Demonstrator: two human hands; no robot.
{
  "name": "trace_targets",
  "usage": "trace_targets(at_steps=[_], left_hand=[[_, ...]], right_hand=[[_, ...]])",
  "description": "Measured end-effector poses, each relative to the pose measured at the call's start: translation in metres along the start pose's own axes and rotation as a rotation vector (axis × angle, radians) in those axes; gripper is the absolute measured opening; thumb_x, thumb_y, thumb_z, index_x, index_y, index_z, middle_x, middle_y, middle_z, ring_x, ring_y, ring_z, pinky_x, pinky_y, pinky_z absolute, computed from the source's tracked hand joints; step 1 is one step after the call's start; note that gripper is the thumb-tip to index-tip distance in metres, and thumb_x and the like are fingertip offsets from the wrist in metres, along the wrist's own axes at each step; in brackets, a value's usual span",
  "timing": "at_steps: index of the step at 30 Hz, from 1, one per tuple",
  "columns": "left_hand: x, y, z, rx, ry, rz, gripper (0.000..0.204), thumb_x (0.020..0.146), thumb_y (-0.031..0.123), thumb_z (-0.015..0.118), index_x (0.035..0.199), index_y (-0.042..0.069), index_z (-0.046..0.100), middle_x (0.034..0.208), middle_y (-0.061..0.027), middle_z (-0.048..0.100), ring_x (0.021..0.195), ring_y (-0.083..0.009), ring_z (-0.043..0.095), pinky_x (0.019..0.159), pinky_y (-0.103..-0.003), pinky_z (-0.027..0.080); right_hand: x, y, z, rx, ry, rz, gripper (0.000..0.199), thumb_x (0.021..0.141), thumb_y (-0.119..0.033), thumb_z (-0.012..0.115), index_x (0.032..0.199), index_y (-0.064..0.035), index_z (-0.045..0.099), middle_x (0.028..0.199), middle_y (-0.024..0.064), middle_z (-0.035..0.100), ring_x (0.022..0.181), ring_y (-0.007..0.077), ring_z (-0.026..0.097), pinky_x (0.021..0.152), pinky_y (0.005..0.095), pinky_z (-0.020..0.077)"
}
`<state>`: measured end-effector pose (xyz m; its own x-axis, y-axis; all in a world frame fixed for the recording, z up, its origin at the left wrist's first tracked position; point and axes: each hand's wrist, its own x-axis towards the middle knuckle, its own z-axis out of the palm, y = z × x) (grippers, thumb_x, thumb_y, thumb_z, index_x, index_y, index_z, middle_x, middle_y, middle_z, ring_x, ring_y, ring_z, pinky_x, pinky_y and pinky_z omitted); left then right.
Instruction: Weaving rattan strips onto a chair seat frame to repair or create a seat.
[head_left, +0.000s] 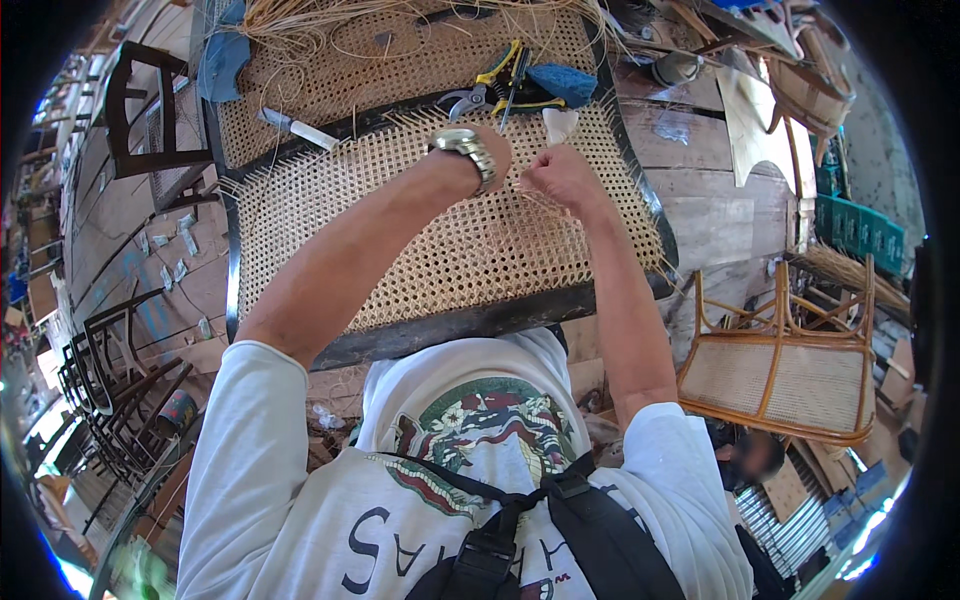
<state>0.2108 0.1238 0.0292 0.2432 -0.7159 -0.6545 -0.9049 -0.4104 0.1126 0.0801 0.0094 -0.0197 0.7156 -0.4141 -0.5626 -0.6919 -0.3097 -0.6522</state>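
Note:
Both of my hands are over a woven cane panel [400,260] set in a dark frame. My left hand [494,148], with a metal watch [462,145] on its wrist, is curled at the panel's upper part; its fingertips are hidden. Close on its right, my right hand [566,180] is closed, and what it pinches, if anything, cannot be seen. A white scrap [560,124] lies just beyond the right hand. Past the left hand lie yellow-handled pruning shears [478,100], and a thin-shafted tool [518,75] crosses them. A blue block-like piece [562,84] is beside them.
A knife with a white part [300,129] lies on the panel's dark crossbar at left. Loose cane strands [340,22] pile at the far end. A rattan chair [780,370] stands at right, dark chair frames [150,110] at left. Another person [755,458] is at lower right.

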Motion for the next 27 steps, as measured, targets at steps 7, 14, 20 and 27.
trace_targets(at_steps=[7,14,20,27], left_hand=[[0.016,-0.003,0.028,-0.113,0.053,0.031,0.026,0.083,0.026,0.068,0.092,0.002,0.075,0.091,-0.0224,0.073,0.086,-0.0351,0.073,0.074,-0.045,0.059],[-0.002,-0.01,0.064,-0.367,0.196,-0.03,0.027,0.089,0.03,0.065,0.09,0.005,0.075,0.083,-0.0211,0.071,0.078,-0.0358,0.071,0.07,-0.045,0.056],[0.014,-0.025,0.041,-0.657,-0.103,-0.07,0.042,0.087,0.044,0.07,0.076,0.004,0.075,0.066,-0.0051,0.072,0.053,-0.0124,0.068,0.062,-0.03,0.057],[0.016,-0.039,0.038,-0.655,-0.103,0.034,0.044,0.085,0.048,0.07,0.08,0.005,0.073,0.067,-0.0077,0.071,0.06,-0.0157,0.07,0.061,-0.034,0.057]], right_hand=[[0.012,0.001,0.004,-0.222,-0.061,-0.093,0.021,0.071,-0.021,0.076,0.073,-0.0009,0.072,0.069,0.0184,0.068,0.064,0.0286,0.067,0.065,0.0382,0.0528],[0.007,-0.003,0.027,-0.375,-0.015,-0.199,0.018,0.076,-0.018,0.078,0.073,-0.0009,0.073,0.069,0.019,0.067,0.064,0.0279,0.066,0.063,0.0386,0.0508],[-0.012,-0.001,0.031,-0.42,0.147,-0.287,0.01,0.073,-0.01,0.069,0.073,0.0,0.072,0.076,0.0197,0.068,0.072,0.0337,0.066,0.07,0.0407,0.0521],[-0.03,-0.006,0.04,-0.495,0.371,-0.367,0.012,0.074,-0.011,0.069,0.081,-0.003,0.073,0.095,0.0205,0.064,0.093,0.0358,0.063,0.084,0.0443,0.0516]])
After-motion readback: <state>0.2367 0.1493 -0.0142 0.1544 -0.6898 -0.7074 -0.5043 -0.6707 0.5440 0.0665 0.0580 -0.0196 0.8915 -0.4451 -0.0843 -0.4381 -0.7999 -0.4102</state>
